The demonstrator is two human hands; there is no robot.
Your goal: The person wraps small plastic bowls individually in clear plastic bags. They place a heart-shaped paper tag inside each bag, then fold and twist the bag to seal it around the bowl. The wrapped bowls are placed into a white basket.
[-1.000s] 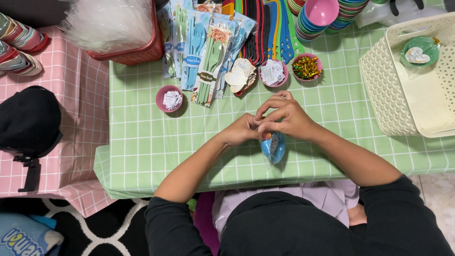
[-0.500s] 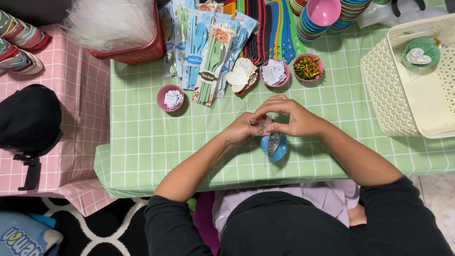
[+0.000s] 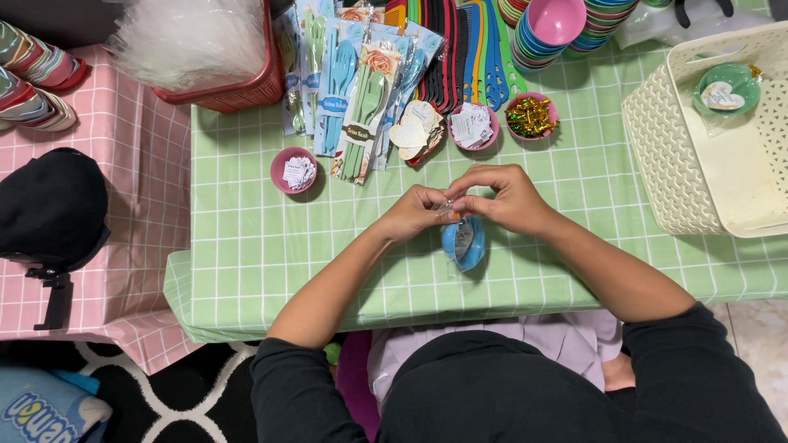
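Green checked cloth covers your table. Your left hand and right hand have drawn closer since a second ago, fingertips pinched shut on the clear wrap's neck above the blue bowl, which hangs just over the cloth. Judging by this, the tie is being tightened. Gold twist ties sit well apart.

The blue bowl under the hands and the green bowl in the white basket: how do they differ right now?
The blue bowl sits on the green checked tablecloth, while the green bowl lies inside the white basket. The left hand and right hand pinch clear wrap above the blue bowl; nobody touches the green one. The green bowl shows a heart-shaped tag; the blue bowl's contents are unclear. Both are small and round.
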